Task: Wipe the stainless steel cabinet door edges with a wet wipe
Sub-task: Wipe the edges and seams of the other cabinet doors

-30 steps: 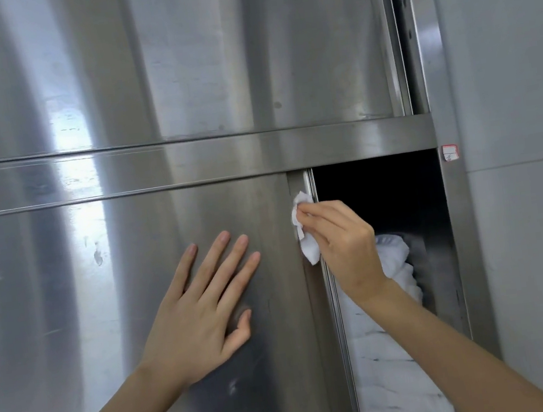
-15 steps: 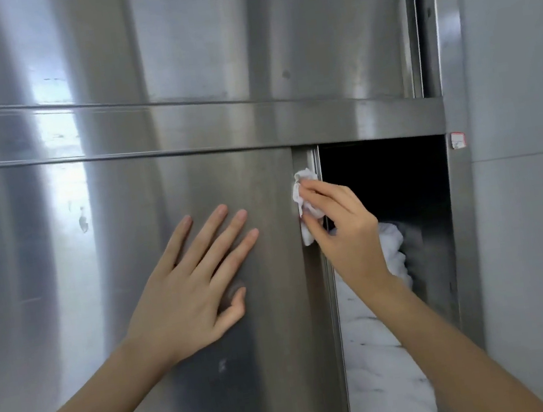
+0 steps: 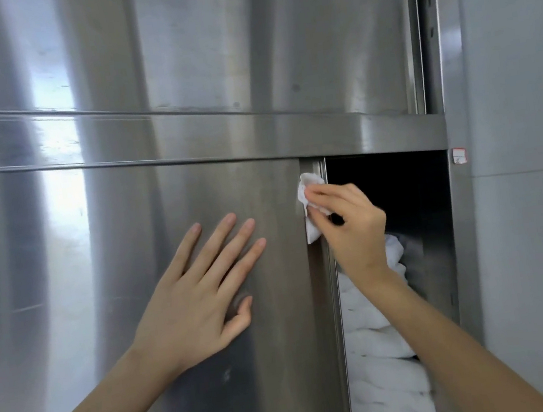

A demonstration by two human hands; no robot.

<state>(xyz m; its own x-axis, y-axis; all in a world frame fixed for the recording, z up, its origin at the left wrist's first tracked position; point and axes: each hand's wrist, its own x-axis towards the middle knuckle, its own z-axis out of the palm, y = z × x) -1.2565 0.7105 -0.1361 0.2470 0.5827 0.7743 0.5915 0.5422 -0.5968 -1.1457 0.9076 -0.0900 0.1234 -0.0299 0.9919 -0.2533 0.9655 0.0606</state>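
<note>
A stainless steel sliding cabinet door (image 3: 100, 280) fills the left of the view, partly slid aside. Its vertical right edge (image 3: 326, 302) runs down the middle. My left hand (image 3: 202, 291) lies flat on the door face with fingers spread and straight. My right hand (image 3: 352, 226) pinches a crumpled white wet wipe (image 3: 310, 207) and holds it against the door edge near its top corner, just under the horizontal steel rail (image 3: 254, 139).
Behind the open gap, the dark cabinet interior (image 3: 388, 187) holds a pile of white bedding (image 3: 384, 364). An upper steel door (image 3: 207, 41) sits above the rail. A grey wall (image 3: 532, 206) stands at right, with a small red-and-white sticker (image 3: 458, 156) on the cabinet frame.
The camera has tilted upward and the view shifted. My right hand with the wipe has moved slightly up the door edge toward the top corner. My left hand stays flat on the door.
</note>
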